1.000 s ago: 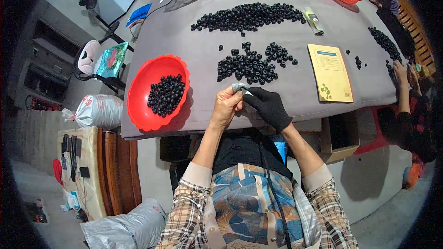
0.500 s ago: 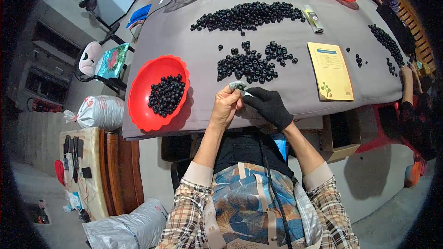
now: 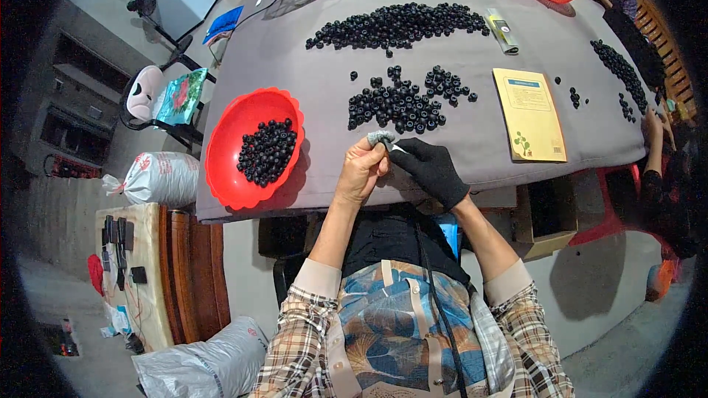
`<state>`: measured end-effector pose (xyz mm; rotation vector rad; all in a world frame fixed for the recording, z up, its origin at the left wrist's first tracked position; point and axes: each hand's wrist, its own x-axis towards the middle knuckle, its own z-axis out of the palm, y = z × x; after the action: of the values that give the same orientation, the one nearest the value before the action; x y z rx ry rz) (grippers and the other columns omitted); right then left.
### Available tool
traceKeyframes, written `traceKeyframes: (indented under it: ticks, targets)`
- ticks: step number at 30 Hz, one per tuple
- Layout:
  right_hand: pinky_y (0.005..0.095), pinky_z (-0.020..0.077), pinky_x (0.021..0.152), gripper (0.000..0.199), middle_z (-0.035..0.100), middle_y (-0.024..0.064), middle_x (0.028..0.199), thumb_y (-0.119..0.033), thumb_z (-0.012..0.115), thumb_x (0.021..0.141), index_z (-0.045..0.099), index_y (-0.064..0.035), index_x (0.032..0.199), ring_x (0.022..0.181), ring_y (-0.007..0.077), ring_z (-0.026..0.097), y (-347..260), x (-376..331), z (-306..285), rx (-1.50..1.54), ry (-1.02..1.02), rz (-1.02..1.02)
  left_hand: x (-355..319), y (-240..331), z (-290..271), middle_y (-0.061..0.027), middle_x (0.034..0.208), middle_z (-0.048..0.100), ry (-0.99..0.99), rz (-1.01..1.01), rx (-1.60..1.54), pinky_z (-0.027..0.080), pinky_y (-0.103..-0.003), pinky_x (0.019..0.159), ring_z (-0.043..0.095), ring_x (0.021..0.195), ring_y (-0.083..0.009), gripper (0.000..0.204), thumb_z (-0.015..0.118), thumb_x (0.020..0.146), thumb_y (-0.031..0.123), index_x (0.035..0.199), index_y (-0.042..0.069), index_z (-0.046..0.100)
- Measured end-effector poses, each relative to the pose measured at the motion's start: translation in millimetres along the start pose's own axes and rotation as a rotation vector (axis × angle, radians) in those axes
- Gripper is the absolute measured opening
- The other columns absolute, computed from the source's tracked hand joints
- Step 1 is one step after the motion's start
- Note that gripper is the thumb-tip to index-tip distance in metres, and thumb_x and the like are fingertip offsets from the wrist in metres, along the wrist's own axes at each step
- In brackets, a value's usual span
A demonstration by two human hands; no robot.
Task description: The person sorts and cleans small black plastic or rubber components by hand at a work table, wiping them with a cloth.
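While pinching a small grey piece [image 3: 381,137], bare left hand [image 3: 361,169], black knit-gloved right hand [image 3: 431,169].

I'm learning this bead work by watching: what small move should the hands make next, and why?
Probably bring the small grey piece fully between both hands before anything else: the bare left hand pinches it, the black-gloved right hand only meets it at the fingertips, and the nearest dark bead pile lies just beyond.

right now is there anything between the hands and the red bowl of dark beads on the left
Nothing visible. The left hand and the black-gloved right hand meet over the table's near edge, pinching a small grey piece. The red bowl sits to their left, with only bare grey table between. The loose bead pile lies beyond the hands.
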<state>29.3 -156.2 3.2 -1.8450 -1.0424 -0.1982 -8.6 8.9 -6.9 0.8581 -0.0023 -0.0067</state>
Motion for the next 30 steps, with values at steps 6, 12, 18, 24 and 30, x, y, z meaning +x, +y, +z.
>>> traceKeyframes:
  ticks: [6, 12, 18, 24, 30]
  targets:
    - [0.0272, 0.0478, 0.066, 0.022, 0.064, 0.0104, 0.087, -0.018, 0.057, 0.084, 0.062, -0.0025, 0.098, 0.077, 0.0162, 0.062, -6.2, 2.3, -1.6, 0.110, -0.002, 0.125, -0.4, 0.4, 0.1, -0.0011, 0.073, 0.059, -0.004, -0.002, 0.005, 0.041, -0.016, 0.049, 0.051, 0.053, -0.0054, 0.014, 0.055, 0.086, 0.006, 0.098, 0.002, 0.061]
    - [0.0276, 0.0476, 0.066, 0.022, 0.064, 0.0102, 0.086, -0.019, 0.057, 0.084, 0.062, -0.0026, 0.098, 0.076, 0.0161, 0.062, -3.6, 2.0, -1.6, -0.023, -0.016, 0.040, -0.4, 1.6, 0.9, -0.0003, 0.073, 0.059, -0.011, -0.016, 0.009, 0.041, -0.017, 0.049, 0.050, 0.052, -0.0051, 0.014, 0.056, 0.086, 0.007, 0.098, 0.002, 0.060]
    - [0.0282, 0.0477, 0.067, 0.023, 0.064, 0.0108, 0.087, -0.019, 0.056, 0.085, 0.062, -0.0032, 0.100, 0.077, 0.0176, 0.062, -6.6, 3.3, -1.9, 0.085, -0.026, 0.156, 0.8, 0.8, 0.1, -0.0008, 0.075, 0.060, -0.041, -0.021, -0.010, 0.041, -0.018, 0.049, 0.049, 0.051, -0.0053, 0.015, 0.057, 0.085, 0.008, 0.099, 0.002, 0.060]
    - [0.0279, 0.0474, 0.066, 0.023, 0.064, 0.0106, 0.087, -0.019, 0.057, 0.084, 0.061, -0.0033, 0.101, 0.075, 0.0169, 0.062, -8.0, 3.8, -1.6, -0.013, -0.020, 0.070, 0.6, 0.1, -2.2, -0.0020, 0.076, 0.061, -0.045, -0.019, 0.004, 0.041, -0.018, 0.049, 0.049, 0.051, -0.0054, 0.014, 0.057, 0.085, 0.007, 0.099, 0.002, 0.060]
    - [0.0282, 0.0470, 0.065, 0.023, 0.064, 0.0101, 0.085, -0.020, 0.057, 0.084, 0.062, -0.0031, 0.099, 0.073, 0.0156, 0.061, -10.4, 5.0, -2.6, -0.003, -0.035, 0.124, 0.9, 0.1, -2.2, -0.0023, 0.075, 0.062, -0.053, -0.019, 0.041, 0.041, -0.017, 0.049, 0.050, 0.052, -0.0051, 0.015, 0.057, 0.085, 0.007, 0.099, 0.003, 0.061]
